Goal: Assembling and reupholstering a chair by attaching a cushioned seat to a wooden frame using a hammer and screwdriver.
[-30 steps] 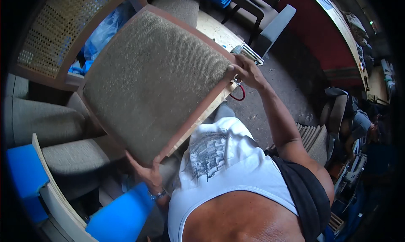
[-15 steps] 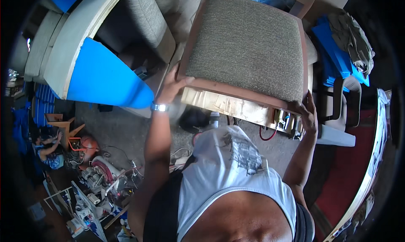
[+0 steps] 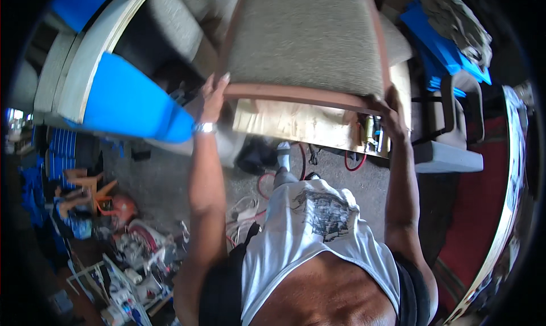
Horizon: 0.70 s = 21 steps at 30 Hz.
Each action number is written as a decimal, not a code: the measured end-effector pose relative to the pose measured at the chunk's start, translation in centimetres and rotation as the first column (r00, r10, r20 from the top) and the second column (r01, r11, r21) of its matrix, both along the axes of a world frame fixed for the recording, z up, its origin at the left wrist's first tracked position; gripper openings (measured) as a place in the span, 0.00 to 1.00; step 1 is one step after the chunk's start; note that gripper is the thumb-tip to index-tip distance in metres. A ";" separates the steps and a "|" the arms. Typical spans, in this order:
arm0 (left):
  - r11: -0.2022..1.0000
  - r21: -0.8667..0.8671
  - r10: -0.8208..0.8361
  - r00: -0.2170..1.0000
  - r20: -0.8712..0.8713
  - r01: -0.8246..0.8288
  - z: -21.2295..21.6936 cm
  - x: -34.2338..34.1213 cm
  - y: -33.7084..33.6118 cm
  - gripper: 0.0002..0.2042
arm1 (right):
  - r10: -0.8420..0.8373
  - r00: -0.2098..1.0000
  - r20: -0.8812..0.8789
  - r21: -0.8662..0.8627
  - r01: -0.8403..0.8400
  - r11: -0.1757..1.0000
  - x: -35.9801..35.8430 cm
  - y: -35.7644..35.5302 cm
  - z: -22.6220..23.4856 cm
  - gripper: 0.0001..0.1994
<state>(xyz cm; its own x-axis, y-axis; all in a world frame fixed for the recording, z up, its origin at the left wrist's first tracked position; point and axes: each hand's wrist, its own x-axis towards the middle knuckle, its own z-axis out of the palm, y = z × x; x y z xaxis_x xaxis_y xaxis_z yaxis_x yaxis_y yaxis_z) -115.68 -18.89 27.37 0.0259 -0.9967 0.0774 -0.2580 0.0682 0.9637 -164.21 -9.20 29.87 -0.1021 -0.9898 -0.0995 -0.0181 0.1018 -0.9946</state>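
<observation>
"Grey floor (image 3: 170,169) is seen below the pale wooden counter (image 3: 284,120); where is the padded seat (image 3: 301,42) held?"

"Over the counter, with the near strip left uncovered; whether the counter is touched cannot be told."

"How is it gripped?"

"By the near corners of its brown frame (image 3: 296,93); the left one is pinched by the left hand (image 3: 212,104), thumb over the edge; the right one is clasped by the right hand (image 3: 392,117), some fingers hidden."

"What could go wrong?"

"Small items (image 3: 371,131) are seen at the counter's near right corner; if the seat were lowered or pulled back there, they could be crushed or knocked off; if one grip slipped, the seat could be tipped; the red hose (image 3: 355,167), below the counter's near edge, might be snagged."
</observation>
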 end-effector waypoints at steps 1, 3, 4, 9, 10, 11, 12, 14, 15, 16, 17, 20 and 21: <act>0.999 0.050 -0.011 1.000 0.002 0.011 0.2 -0.6 0.2 0.28 | -0.075 0.997 0.022 -0.079 0.076 0.994 0.1 0.8 0.0 0.34; 1.000 -0.023 0.019 1.000 -0.013 -0.019 -3.5 1.6 0.0 0.33 | 0.003 0.998 0.062 -0.117 0.004 0.993 -1.6 0.0 -4.2 0.44; 0.998 0.065 -0.014 0.997 -0.081 0.019 -2.8 1.2 0.8 0.35 | -0.047 0.997 0.066 -0.035 0.050 0.998 -0.9 1.0 -2.9 0.48; 0.988 0.154 0.032 0.978 -0.205 0.000 -2.3 -0.4 2.7 0.27 | -0.045 0.993 -0.110 -0.108 0.033 0.994 -2.3 2.6 -3.6 0.49; 0.982 0.187 0.019 0.977 -0.214 0.022 -1.7 -1.3 2.7 0.27 | -0.019 0.995 -0.098 -0.111 0.008 0.994 -3.0 2.9 -3.8 0.46; 0.983 0.181 0.002 0.979 -0.203 0.036 -1.1 -1.5 2.8 0.27 | -0.036 0.996 -0.087 -0.117 0.025 0.993 -3.3 3.1 -3.7 0.46; 0.973 0.221 -0.021 0.976 -0.218 0.070 -0.5 -1.4 2.6 0.27 | -0.070 0.990 -0.120 -0.110 0.057 0.992 -3.2 3.3 -3.6 0.49; 0.957 0.265 -0.061 0.974 -0.219 0.120 -0.3 -1.3 3.2 0.26 | -0.123 0.983 -0.138 -0.100 0.110 0.989 -3.1 4.1 -3.5 0.52; 0.966 0.248 -0.015 0.972 -0.235 0.075 -0.6 -0.9 3.8 0.26 | -0.118 0.976 -0.184 -0.102 0.101 0.990 -2.6 4.5 -3.0 0.53; 0.972 0.236 0.036 0.968 -0.247 0.024 -0.5 0.2 3.8 0.26 | -0.109 0.968 -0.225 -0.099 0.089 0.991 -1.2 4.7 -3.1 0.53; 0.970 0.243 0.035 0.970 -0.239 0.025 -0.3 0.1 4.2 0.26 | -0.118 0.967 -0.225 -0.155 0.084 0.984 -0.8 5.1 -3.6 0.52; 0.966 0.257 0.010 0.995 -0.102 0.017 0.7 1.3 4.1 0.27 | -0.137 0.985 -0.103 -0.155 0.120 0.981 -0.2 4.9 -3.4 0.50; 0.986 0.151 -0.098 0.981 0.169 0.073 1.0 2.3 3.3 0.28 | -0.111 0.993 -0.044 -0.085 0.107 0.991 -0.1 4.9 -2.2 0.49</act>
